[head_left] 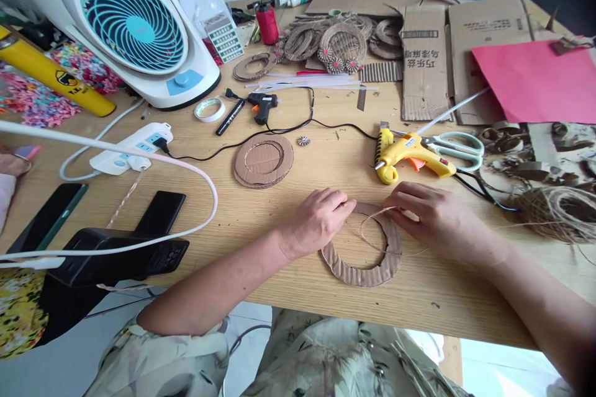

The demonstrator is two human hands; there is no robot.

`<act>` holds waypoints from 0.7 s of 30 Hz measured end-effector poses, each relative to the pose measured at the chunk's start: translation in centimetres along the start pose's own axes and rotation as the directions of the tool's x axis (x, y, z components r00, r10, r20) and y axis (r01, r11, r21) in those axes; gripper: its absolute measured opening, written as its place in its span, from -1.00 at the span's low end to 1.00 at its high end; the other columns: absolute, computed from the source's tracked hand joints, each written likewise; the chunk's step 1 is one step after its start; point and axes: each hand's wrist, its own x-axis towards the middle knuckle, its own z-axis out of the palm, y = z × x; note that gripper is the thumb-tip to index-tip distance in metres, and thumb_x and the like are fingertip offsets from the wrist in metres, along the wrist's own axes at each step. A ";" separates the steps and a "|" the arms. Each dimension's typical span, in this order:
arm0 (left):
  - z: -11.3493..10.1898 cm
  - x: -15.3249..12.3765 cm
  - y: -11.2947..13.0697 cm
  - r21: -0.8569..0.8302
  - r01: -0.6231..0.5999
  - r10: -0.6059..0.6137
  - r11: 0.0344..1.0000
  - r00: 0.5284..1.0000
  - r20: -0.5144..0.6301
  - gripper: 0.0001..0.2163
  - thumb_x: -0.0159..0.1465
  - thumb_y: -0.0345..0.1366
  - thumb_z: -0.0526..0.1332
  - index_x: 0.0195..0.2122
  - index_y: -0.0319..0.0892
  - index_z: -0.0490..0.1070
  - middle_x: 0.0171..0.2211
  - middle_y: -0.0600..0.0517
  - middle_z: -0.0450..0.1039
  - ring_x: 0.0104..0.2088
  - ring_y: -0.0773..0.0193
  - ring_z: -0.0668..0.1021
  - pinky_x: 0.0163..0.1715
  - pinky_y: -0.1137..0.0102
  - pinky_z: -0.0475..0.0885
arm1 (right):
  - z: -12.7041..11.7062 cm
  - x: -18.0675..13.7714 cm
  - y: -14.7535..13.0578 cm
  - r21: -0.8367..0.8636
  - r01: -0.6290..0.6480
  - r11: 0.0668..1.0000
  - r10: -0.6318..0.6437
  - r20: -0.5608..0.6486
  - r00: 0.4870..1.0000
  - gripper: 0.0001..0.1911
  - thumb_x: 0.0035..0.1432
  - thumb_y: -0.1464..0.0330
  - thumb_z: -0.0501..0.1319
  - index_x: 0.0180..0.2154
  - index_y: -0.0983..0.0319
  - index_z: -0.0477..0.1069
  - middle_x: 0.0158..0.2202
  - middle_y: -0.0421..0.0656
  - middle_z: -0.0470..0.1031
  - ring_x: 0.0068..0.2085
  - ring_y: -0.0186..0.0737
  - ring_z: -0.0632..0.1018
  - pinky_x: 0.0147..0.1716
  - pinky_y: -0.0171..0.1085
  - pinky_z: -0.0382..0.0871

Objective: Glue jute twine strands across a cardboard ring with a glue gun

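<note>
A corrugated cardboard ring (367, 270) lies flat on the wooden table (288, 273) near its front edge. My left hand (316, 220) rests on the ring's upper left part, fingers curled and pinching it. My right hand (431, 217) presses on the ring's upper right side, fingers closed on a thin jute string (372, 232) that loops across the ring's hole. The string trails right toward a loose twine bundle (556, 214).
A yellow glue gun (410, 155) and scissors (459, 149) lie just behind my hands. A stack of cardboard discs (263, 161), a small black glue gun (261, 105), tape roll (209, 110), power strip (133, 149), fan (135, 25), phones (161, 211) and cardboard sheets (428, 62) surround them.
</note>
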 end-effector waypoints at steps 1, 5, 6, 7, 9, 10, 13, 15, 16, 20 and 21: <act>0.0 0.0 0.0 0.000 0.003 -0.003 1.000 1.000 0.012 -0.74 0.47 -0.40 0.02 0.06 -0.29 0.42 -0.16 -0.09 0.45 -0.13 0.21 0.47 -0.08 0.29 0.41 | 0.0 0.0 0.0 0.001 0.006 1.000 -0.006 0.002 1.000 -0.86 0.34 0.39 0.13 -0.24 0.22 0.45 -0.33 -0.13 0.45 -0.33 -0.26 0.48 -0.36 -0.27 0.30; 0.0 0.2 0.0 -0.002 0.009 -0.009 1.000 1.000 0.028 -0.74 0.46 -0.40 0.03 0.07 -0.27 0.43 -0.17 -0.07 0.44 -0.13 0.20 0.47 -0.10 0.29 0.39 | -0.2 -0.1 0.1 -0.001 0.018 1.000 -0.018 0.009 1.000 -0.86 0.34 0.39 0.12 -0.24 0.22 0.45 -0.33 -0.13 0.45 -0.34 -0.27 0.47 -0.37 -0.27 0.29; 0.0 0.2 0.0 -0.003 0.009 -0.009 1.000 0.999 0.031 -0.74 0.46 -0.40 0.03 0.07 -0.26 0.43 -0.17 -0.07 0.43 -0.13 0.20 0.47 -0.11 0.29 0.38 | -0.2 -0.1 0.1 -0.003 0.022 1.000 -0.022 0.011 1.000 -0.86 0.35 0.39 0.12 -0.24 0.22 0.45 -0.33 -0.13 0.45 -0.34 -0.27 0.47 -0.37 -0.27 0.29; 0.0 0.2 0.0 -0.003 0.008 -0.007 1.000 0.999 0.036 -0.74 0.46 -0.40 0.03 0.08 -0.26 0.42 -0.17 -0.07 0.43 -0.13 0.20 0.47 -0.11 0.28 0.38 | -0.3 -0.1 0.1 -0.005 0.027 1.000 -0.027 0.012 1.000 -0.86 0.35 0.39 0.12 -0.24 0.23 0.45 -0.33 -0.13 0.45 -0.34 -0.27 0.47 -0.37 -0.27 0.28; 0.0 0.3 0.0 -0.002 0.004 -0.004 1.000 0.999 0.050 -0.74 0.46 -0.40 0.04 0.09 -0.25 0.42 -0.17 -0.06 0.43 -0.13 0.19 0.46 -0.12 0.28 0.38 | -0.3 -0.1 0.1 -0.007 0.037 0.999 -0.037 0.014 0.999 -0.85 0.35 0.40 0.11 -0.24 0.23 0.45 -0.33 -0.13 0.45 -0.35 -0.28 0.47 -0.38 -0.28 0.27; 0.0 0.3 0.0 0.000 0.003 -0.003 1.000 0.998 0.056 -0.73 0.45 -0.39 0.04 0.09 -0.25 0.42 -0.17 -0.06 0.42 -0.13 0.18 0.46 -0.12 0.28 0.38 | -0.3 -0.1 0.1 -0.005 0.041 0.999 -0.041 0.016 0.999 -0.85 0.35 0.40 0.11 -0.25 0.23 0.45 -0.33 -0.13 0.45 -0.35 -0.28 0.47 -0.38 -0.28 0.27; 0.1 0.4 -0.1 0.002 0.003 -0.003 1.000 0.997 0.077 -0.72 0.45 -0.39 0.04 0.11 -0.23 0.41 -0.16 -0.07 0.41 -0.12 0.17 0.46 -0.10 0.26 0.39 | -0.3 -0.1 0.0 -0.008 0.049 0.999 -0.049 0.020 0.999 -0.82 0.35 0.38 0.10 -0.27 0.23 0.45 -0.35 -0.13 0.44 -0.37 -0.28 0.46 -0.40 -0.27 0.24; 0.1 0.5 -0.1 0.000 0.005 -0.005 1.000 0.995 0.100 -0.71 0.45 -0.40 0.03 0.13 -0.22 0.40 -0.15 -0.08 0.41 -0.11 0.17 0.46 -0.08 0.26 0.40 | -0.2 -0.1 0.0 -0.016 0.057 0.998 -0.056 0.025 0.998 -0.82 0.36 0.38 0.10 -0.27 0.23 0.46 -0.36 -0.13 0.44 -0.38 -0.28 0.45 -0.41 -0.27 0.23; 0.1 0.5 -0.1 -0.001 0.004 -0.004 1.000 0.994 0.110 -0.71 0.45 -0.40 0.02 0.13 -0.22 0.40 -0.14 -0.08 0.40 -0.10 0.17 0.46 -0.08 0.26 0.40 | -0.2 -0.1 -0.1 -0.018 0.063 0.998 -0.063 0.026 0.998 -0.82 0.36 0.38 0.10 -0.27 0.23 0.46 -0.36 -0.13 0.44 -0.38 -0.28 0.45 -0.41 -0.27 0.23; 0.0 0.6 -0.1 0.008 -0.004 0.003 1.000 0.991 0.132 -0.69 0.45 -0.41 0.02 0.16 -0.20 0.38 -0.12 -0.08 0.40 -0.09 0.16 0.46 -0.10 0.26 0.41 | -0.3 -0.1 -0.1 -0.012 0.089 0.996 -0.089 0.027 0.996 -0.83 0.36 0.39 0.10 -0.24 0.24 0.46 -0.35 -0.13 0.44 -0.36 -0.27 0.46 -0.40 -0.27 0.24; 0.0 0.7 -0.1 0.012 -0.005 0.003 1.000 0.990 0.138 -0.68 0.45 -0.41 0.02 0.17 -0.19 0.38 -0.12 -0.08 0.40 -0.09 0.16 0.46 -0.10 0.25 0.41 | -0.3 -0.1 -0.1 -0.010 0.092 0.996 -0.091 0.029 0.995 -0.83 0.36 0.39 0.10 -0.23 0.24 0.46 -0.35 -0.12 0.44 -0.36 -0.27 0.46 -0.40 -0.27 0.24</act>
